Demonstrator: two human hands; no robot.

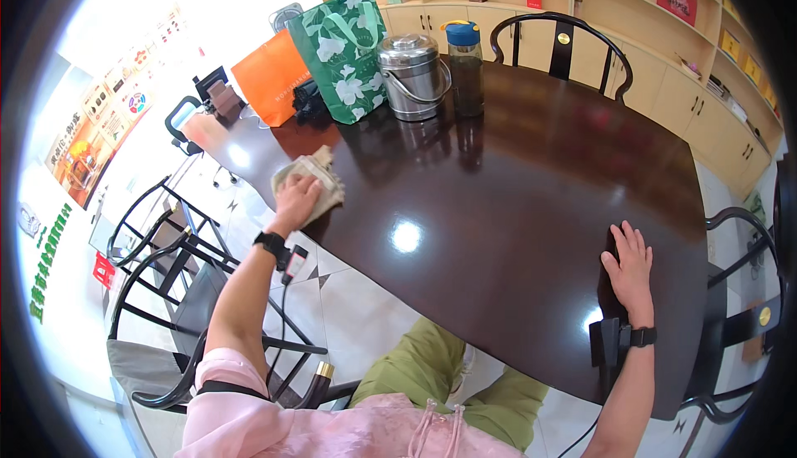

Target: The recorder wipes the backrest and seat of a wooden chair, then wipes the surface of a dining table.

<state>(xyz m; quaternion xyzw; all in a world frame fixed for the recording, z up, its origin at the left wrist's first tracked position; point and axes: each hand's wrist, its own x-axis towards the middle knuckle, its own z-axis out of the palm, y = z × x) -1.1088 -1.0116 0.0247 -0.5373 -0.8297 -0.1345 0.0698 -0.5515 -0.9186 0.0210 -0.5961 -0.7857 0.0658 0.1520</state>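
My left hand presses a beige folded cloth against the left edge of the dark, glossy wooden table. Its fingers lie over the cloth, and part of the cloth is hidden beneath them. Toward the table's right side, my right hand rests palm down near the surface with its fingers somewhat apart, holding nothing. Each wrist carries a black strap with a small device and a cable.
Along the far side stand an orange paper bag, a green floral bag, a lidded steel container and a blue-topped bottle. Black chairs surround the table, including a right chair and a far chair.
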